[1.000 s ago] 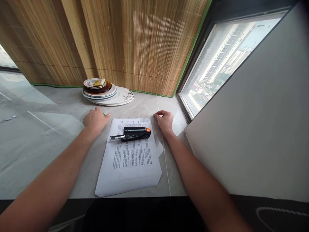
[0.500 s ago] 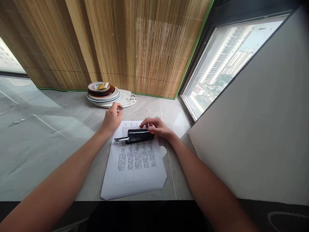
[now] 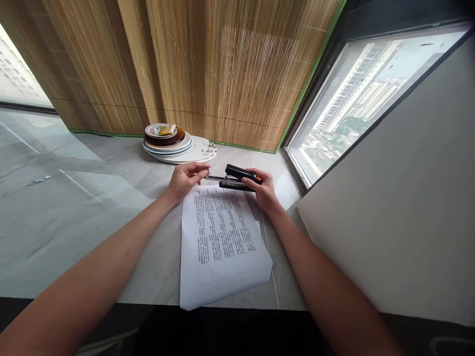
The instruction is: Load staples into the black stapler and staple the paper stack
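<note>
My right hand [image 3: 264,190] is wrapped round the rear of a black stapler [image 3: 241,173] with an orange spot, held above the far end of the printed paper [image 3: 226,232]. A slim metal magazine [image 3: 219,178] sticks out from the stapler's front, to the left. At that magazine's tip, my left hand [image 3: 185,179] pinches a small grey piece [image 3: 207,170] that looks like a strip of staples, mostly hidden by the fingers. Whether the piece touches the magazine I cannot tell. Lines of small print cover the paper, and its near corners bend.
A stack of plates [image 3: 166,148] stands at the back, with a yellow-and-white scrap [image 3: 166,129] on top. Behind it hangs a bamboo blind [image 3: 208,74]. A window [image 3: 334,128] and a pale wall [image 3: 401,207] bound the right side. The grey marble surface [image 3: 92,237] stretches left.
The stapler, lying on the paper before, is now lifted in my right hand and moved away from me. My left hand has come to its magazine tip. The camera view has shifted slightly.
</note>
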Motion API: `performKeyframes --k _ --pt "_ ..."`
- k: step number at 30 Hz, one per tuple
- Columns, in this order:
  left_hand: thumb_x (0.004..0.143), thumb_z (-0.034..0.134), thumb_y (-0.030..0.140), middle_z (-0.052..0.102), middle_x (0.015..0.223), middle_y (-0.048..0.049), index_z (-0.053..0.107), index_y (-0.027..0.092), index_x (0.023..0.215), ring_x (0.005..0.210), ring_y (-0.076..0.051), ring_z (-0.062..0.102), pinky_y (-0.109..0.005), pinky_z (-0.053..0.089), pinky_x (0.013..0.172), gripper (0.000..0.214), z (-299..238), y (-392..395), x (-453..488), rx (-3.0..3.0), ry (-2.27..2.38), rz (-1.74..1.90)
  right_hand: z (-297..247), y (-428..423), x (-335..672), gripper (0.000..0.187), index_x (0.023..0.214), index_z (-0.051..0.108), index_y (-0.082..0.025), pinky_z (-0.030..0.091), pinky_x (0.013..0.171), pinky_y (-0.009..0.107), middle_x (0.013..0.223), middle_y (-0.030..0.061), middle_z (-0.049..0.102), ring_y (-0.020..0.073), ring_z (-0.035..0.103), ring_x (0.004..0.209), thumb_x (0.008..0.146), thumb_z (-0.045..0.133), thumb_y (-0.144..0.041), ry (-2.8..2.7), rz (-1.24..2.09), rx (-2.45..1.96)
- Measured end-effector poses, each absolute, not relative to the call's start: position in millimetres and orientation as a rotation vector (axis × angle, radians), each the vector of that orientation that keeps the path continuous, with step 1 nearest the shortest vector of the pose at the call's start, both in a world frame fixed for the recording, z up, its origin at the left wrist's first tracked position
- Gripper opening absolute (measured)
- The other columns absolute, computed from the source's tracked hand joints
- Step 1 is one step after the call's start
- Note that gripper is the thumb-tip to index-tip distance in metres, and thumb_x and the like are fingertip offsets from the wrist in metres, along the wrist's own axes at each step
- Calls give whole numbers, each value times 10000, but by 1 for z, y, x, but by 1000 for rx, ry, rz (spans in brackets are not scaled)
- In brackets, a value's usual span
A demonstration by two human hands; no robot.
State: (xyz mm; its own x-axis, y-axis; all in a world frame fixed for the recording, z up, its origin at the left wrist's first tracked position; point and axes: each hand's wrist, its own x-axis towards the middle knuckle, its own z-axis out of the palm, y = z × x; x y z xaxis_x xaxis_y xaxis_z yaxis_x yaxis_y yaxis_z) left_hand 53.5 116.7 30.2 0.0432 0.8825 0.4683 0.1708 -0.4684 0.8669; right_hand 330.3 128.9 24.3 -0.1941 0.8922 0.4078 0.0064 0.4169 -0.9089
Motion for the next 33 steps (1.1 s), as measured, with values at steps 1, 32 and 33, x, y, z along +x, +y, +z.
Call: performKeyframes --k 1,32,33 --pt "844 753 333 762 952 -88 796 164 1070 711 -139 654 -244 527 539 285 30 117 53 1707 1077 1474 24 129 330 342 1008 761 -237 553 885 380 994 26 738 231 693 948 784 817 -489 -1540 989 -842" --pt "845 786 423 799 1067 -92 791 203 1040 992 -243 717 -400 528 899 294 35 114 61 2027 1220 1224 26 130 330 327 961 778 -217 552 874 399 944 36 736 237 674 922 746 818 -460 -1674 983 -909" --pt "851 779 432 794 1105 -92 792 213 1034 1047 -256 714 -417 524 932 286 35 114 60 2037 1208 1186 26 130 329 324 962 778 -219 549 883 402 943 35 737 237 675 925 747 819 -457 -1682 974 -910"
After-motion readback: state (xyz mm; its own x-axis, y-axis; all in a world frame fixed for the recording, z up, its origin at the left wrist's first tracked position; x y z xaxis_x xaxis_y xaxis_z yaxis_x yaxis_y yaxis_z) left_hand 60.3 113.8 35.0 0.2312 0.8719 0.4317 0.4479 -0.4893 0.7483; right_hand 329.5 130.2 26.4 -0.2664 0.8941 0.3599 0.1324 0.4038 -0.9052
